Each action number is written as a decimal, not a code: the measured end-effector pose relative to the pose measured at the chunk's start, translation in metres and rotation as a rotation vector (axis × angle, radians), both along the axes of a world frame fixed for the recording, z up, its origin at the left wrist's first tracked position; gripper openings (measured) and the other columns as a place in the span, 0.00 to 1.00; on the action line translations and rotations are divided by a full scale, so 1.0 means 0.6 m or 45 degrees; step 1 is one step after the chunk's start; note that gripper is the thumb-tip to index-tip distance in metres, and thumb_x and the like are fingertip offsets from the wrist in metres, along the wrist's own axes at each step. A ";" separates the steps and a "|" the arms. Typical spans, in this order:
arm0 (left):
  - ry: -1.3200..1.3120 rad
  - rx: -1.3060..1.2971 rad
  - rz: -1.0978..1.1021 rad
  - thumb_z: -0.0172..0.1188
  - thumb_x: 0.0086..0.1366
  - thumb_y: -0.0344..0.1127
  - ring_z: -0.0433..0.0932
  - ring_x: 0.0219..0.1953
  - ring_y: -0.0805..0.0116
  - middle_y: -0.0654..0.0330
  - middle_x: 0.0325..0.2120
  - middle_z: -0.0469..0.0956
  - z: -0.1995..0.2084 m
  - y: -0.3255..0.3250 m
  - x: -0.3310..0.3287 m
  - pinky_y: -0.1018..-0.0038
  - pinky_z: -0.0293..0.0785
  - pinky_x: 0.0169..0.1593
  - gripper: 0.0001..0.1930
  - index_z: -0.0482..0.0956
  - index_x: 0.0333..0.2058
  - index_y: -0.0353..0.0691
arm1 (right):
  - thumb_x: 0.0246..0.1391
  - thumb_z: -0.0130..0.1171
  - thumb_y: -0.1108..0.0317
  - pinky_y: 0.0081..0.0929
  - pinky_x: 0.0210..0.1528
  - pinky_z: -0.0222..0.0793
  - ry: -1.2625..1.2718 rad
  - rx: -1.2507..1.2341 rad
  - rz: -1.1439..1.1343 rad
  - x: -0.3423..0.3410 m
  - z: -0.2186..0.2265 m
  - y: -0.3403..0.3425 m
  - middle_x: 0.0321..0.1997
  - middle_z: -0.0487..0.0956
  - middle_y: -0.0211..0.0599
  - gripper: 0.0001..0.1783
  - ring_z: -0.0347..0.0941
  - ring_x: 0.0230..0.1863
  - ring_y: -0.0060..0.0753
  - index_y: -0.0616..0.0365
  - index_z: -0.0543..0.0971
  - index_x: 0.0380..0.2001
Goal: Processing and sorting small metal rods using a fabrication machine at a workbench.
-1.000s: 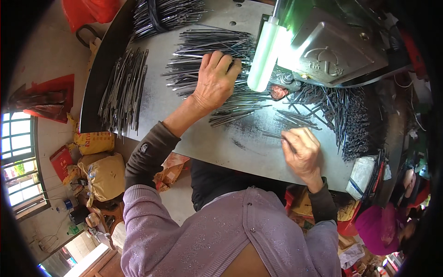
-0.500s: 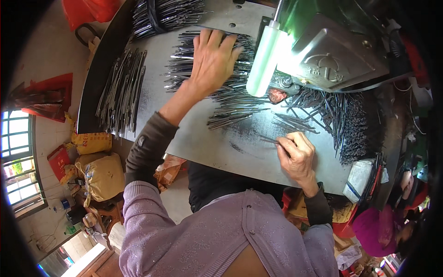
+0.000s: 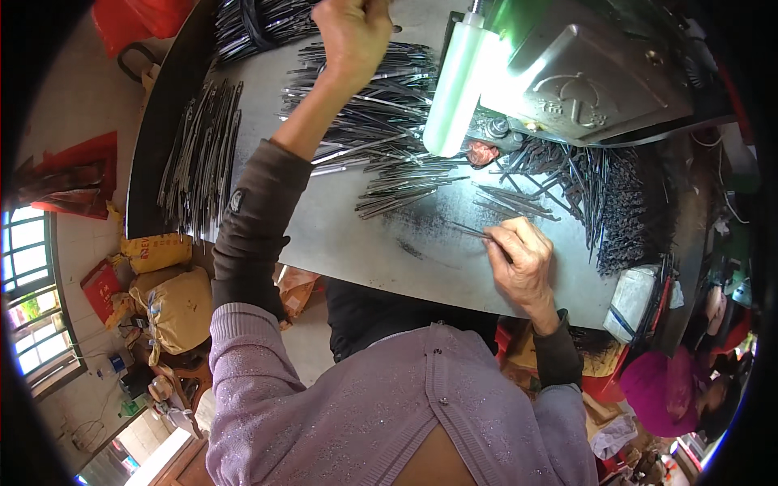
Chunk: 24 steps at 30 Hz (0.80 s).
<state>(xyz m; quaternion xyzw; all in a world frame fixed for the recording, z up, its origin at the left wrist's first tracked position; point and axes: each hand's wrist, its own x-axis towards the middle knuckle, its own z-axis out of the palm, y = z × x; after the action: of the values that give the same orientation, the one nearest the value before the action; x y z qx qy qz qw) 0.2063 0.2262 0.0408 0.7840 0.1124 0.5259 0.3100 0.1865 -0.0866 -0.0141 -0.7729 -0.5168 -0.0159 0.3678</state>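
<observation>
My left hand (image 3: 354, 32) reaches far across the grey metal table (image 3: 348, 235), fingers curled over the far end of a loose heap of thin dark metal rods (image 3: 381, 121); whether it grips any I cannot tell. My right hand (image 3: 523, 263) rests near the table's front edge, pinching a thin dark rod (image 3: 468, 230) that points left. More rods (image 3: 519, 202) lie scattered just beyond that hand.
A metal machine (image 3: 583, 73) with a pale green plastic bottle (image 3: 455, 85) stands at the far right. A neat row of rods (image 3: 203, 158) lies at the table's left, a bundle (image 3: 259, 24) at the far edge. Sacks (image 3: 174, 300) sit on the floor left.
My left hand has moved away from me, from the middle of the rod heap to its far end. My right hand stayed near the front edge with its rod.
</observation>
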 end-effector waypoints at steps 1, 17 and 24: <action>-0.108 -0.002 0.010 0.55 0.55 0.25 0.66 0.18 0.79 0.63 0.16 0.71 0.020 0.002 0.007 0.81 0.62 0.22 0.05 0.77 0.30 0.32 | 0.32 0.60 0.79 0.29 0.24 0.63 0.008 0.019 -0.004 0.000 0.000 0.001 0.23 0.70 0.33 0.11 0.69 0.22 0.35 0.58 0.76 0.25; 1.301 -0.465 -0.753 0.56 0.54 0.27 0.71 0.20 0.78 0.60 0.20 0.76 0.009 -0.079 -0.247 0.80 0.67 0.24 0.10 0.77 0.36 0.34 | 0.37 0.58 0.82 0.24 0.22 0.65 0.119 0.095 -0.009 0.003 -0.003 -0.004 0.25 0.72 0.37 0.10 0.71 0.22 0.34 0.61 0.74 0.27; 1.027 -0.020 -0.331 0.57 0.53 0.29 0.73 0.19 0.63 0.50 0.22 0.76 -0.027 -0.067 -0.157 0.72 0.68 0.26 0.09 0.77 0.34 0.35 | 0.37 0.59 0.81 0.26 0.23 0.65 0.276 0.109 -0.098 -0.001 -0.001 -0.004 0.24 0.72 0.35 0.09 0.71 0.23 0.35 0.60 0.75 0.26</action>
<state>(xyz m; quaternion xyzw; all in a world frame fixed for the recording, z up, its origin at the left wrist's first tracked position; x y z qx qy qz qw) 0.1119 0.1861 0.0244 0.9323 0.1286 0.1326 0.3109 0.1858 -0.0892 -0.0146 -0.7729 -0.4429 0.0316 0.4533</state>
